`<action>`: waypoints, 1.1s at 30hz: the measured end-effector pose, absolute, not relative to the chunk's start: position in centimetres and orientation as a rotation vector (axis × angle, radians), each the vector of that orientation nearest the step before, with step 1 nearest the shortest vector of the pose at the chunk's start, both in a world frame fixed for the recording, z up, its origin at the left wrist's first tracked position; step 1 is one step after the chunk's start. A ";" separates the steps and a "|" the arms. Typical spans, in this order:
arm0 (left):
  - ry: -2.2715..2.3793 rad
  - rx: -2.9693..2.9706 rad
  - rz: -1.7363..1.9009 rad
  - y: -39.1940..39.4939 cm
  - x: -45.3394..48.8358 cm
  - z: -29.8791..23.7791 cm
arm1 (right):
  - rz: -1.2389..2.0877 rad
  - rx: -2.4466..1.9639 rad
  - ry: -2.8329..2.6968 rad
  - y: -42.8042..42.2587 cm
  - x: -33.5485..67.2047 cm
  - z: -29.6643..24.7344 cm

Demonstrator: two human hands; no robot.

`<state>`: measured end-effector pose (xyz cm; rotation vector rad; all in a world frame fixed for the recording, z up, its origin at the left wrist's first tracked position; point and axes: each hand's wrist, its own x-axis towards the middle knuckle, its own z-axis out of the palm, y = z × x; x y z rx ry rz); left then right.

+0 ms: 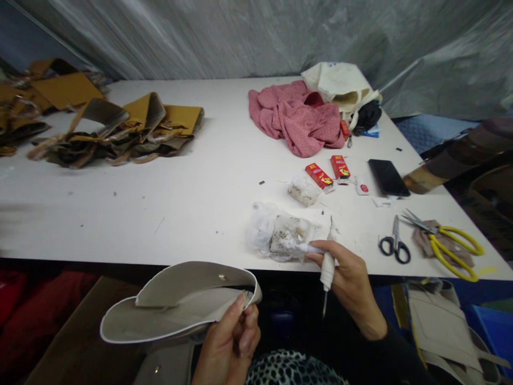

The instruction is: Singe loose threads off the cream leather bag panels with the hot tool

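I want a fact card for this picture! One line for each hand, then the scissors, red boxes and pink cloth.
Left hand: holds pale grey piece with white edging
Right hand: holds white stick and wrapped pointed tool
Stick's tip: at smudged block
Black-handled scissors: on white table
Yellow-handled scissors: on brown cloth
Red boxes: two near dark flat device
Pink cloth: crumpled, beside white bag

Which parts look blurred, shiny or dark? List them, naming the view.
Head view: the brown bundles at far left look soft; head view: the grey sheet looks streaky, with pale sheen at right; head view: below the table, between left hand and right hand, it is very dark.
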<state>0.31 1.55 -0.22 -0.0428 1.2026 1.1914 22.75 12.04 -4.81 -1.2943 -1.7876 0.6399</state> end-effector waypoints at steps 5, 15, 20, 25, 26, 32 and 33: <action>1.191 -0.031 1.200 1.4 0.4 -0.2 | 0.780 -1.317 -1.509 13.7 23.6 -6.3; 1.192 -0.011 1.189 1.1 0.5 -0.4 | 0.583 -1.222 -1.735 16.6 24.3 -8.7; 1.171 -0.039 1.180 1.0 0.6 -0.5 | 0.580 -1.178 -1.713 16.5 24.3 -8.9; 1.180 -0.011 1.184 1.0 0.7 -0.7 | 0.585 -1.166 -1.710 16.2 24.1 -8.8; 1.178 -0.008 1.182 1.0 0.7 -0.8 | 0.588 -1.164 -1.699 16.1 24.1 -8.8; 1.170 -0.026 1.195 0.9 0.6 -0.8 | 0.535 -1.164 -1.677 16.1 23.7 -8.4; 1.168 -0.021 1.199 0.9 0.6 -0.8 | 0.531 -1.164 -1.689 16.1 23.7 -8.3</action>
